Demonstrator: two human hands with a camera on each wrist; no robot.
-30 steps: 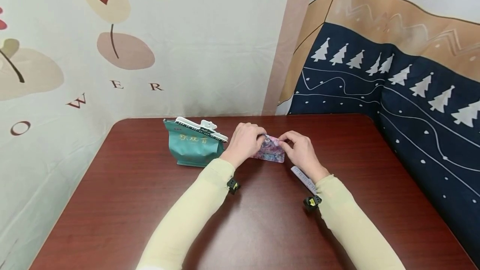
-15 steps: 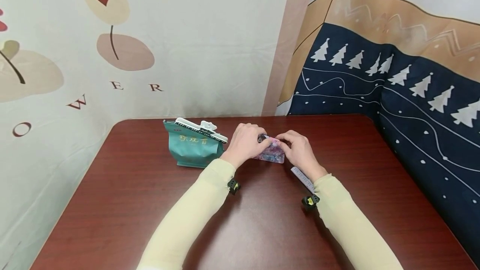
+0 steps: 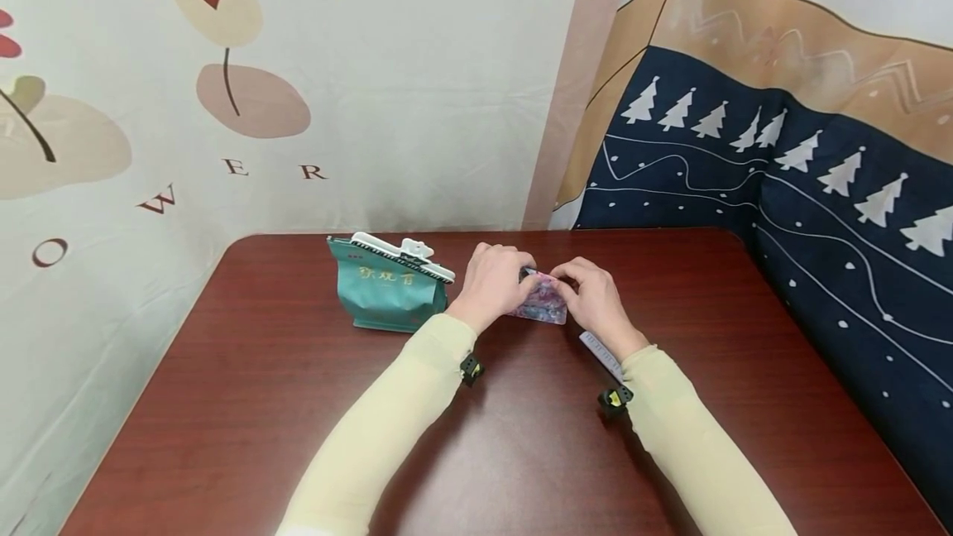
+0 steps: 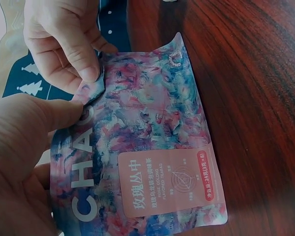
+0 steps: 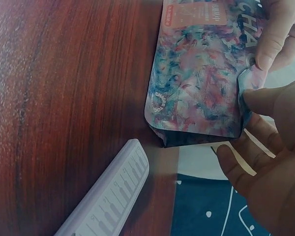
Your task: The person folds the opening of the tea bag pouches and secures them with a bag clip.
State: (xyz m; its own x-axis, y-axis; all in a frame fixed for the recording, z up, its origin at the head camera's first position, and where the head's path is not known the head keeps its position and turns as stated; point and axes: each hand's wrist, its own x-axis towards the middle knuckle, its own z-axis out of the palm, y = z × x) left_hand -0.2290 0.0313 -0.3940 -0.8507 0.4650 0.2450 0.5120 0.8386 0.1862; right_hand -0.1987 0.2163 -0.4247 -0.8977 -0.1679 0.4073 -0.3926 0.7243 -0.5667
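A pink, blue and purple tea pouch [image 3: 543,306] stands on the table at the far middle, its lettered face visible in the left wrist view [image 4: 152,108]. My left hand [image 3: 493,284] grips its top edge, thumb on the near face and fingers behind. At the top corner on the other side, my right hand [image 3: 596,300] pinches the edge between thumb and fingers. That corner of the rim is folded over in the right wrist view, close to both thumbs. The left hand covers part of the pouch in the head view.
Left of the hands stands a green pouch [image 3: 389,296] with a white clip [image 3: 402,256] along its top. A pale strip with printed marks [image 5: 115,189] lies on the dark red table [image 3: 246,404] beside the right wrist. Printed cloth hangs behind the table.
My left thumb has extended along the pouch's top edge toward the right hand. The right hand has shifted slightly left, still pinching the corner. The green pouch stays in place.
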